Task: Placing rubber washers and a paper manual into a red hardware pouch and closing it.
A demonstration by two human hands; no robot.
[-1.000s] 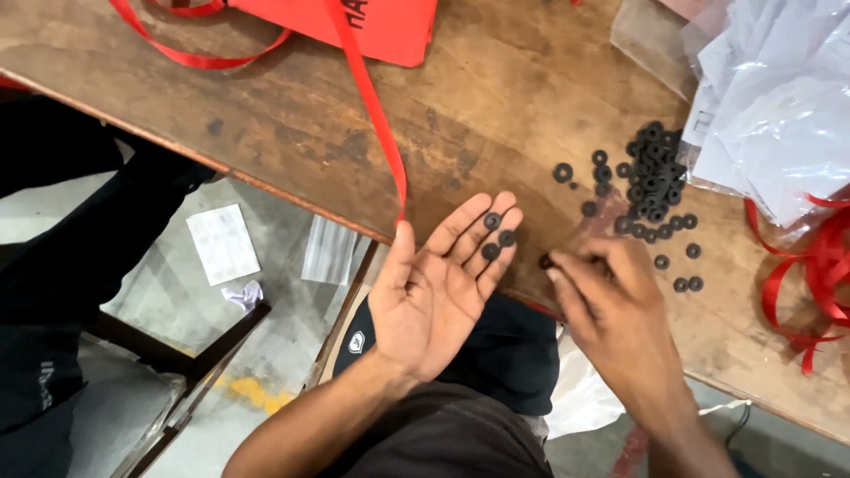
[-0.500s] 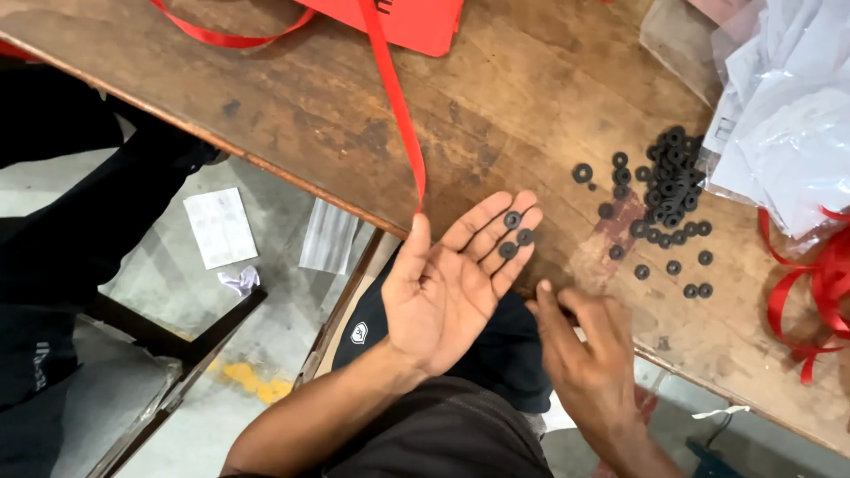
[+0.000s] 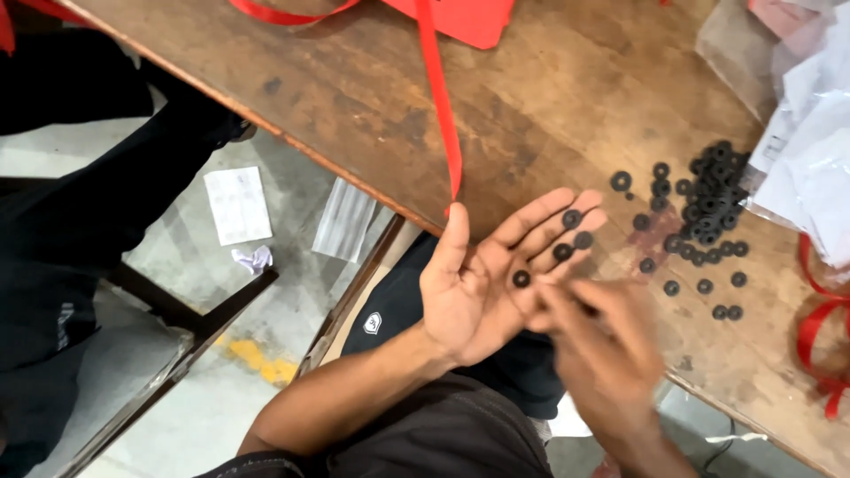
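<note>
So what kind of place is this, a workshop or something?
Probably a small packing or assembly workshop: a worn wooden bench with a pile of black washers, red ribbon and clear plastic bags, above a bare concrete floor.

The left hand (image 3: 482,288) lies palm up at the wooden bench (image 3: 549,97) edge, four black washers (image 3: 564,251) on it. The blurred right hand (image 3: 602,354) hovers just beside; a washer pile (image 3: 708,204) sits near.
</note>
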